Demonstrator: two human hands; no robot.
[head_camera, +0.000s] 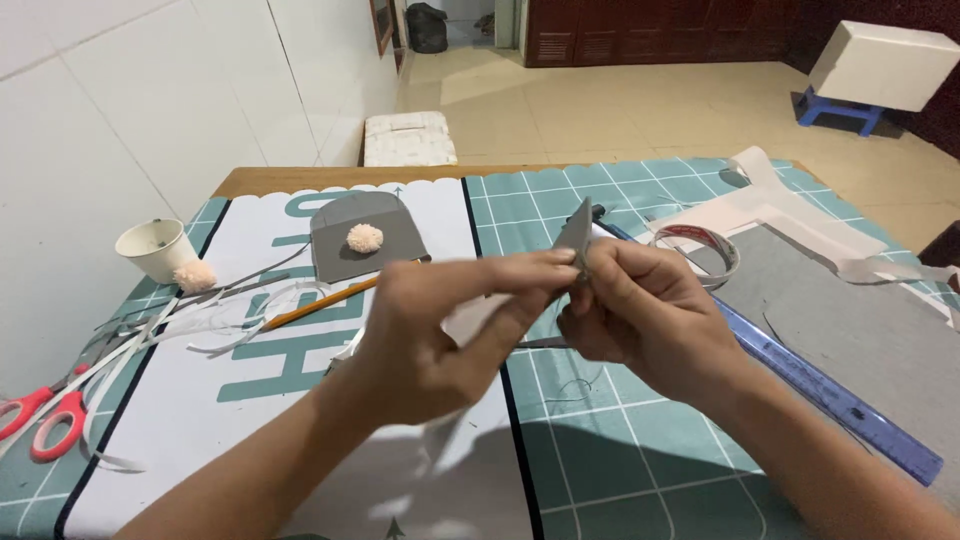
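— Hands first: what are they on?

— Both meet at mid-frame. The left hand (430, 335) and the right hand (640, 315) pinch a small grey card piece (576, 232) between fingertips — fingers of each hand clenched on it, the piece standing upright above the desk (300, 178).

— And around them?

— At 12 o'clock of the hands lies a grey felt shape (365, 235) with a cream pompom (364, 237) on it. At 9 o'clock, a pencil (320, 303) beside white paper strips (190, 325); farther at 9, a paper cup (155, 248) with a second pompom (194, 275) touching it. Red scissors (45, 415) sit at 8 o'clock. At 2 o'clock, a tape roll (705, 245); a blue ruler (830, 395) runs toward 4 o'clock, next to a grey sheet (860, 320).
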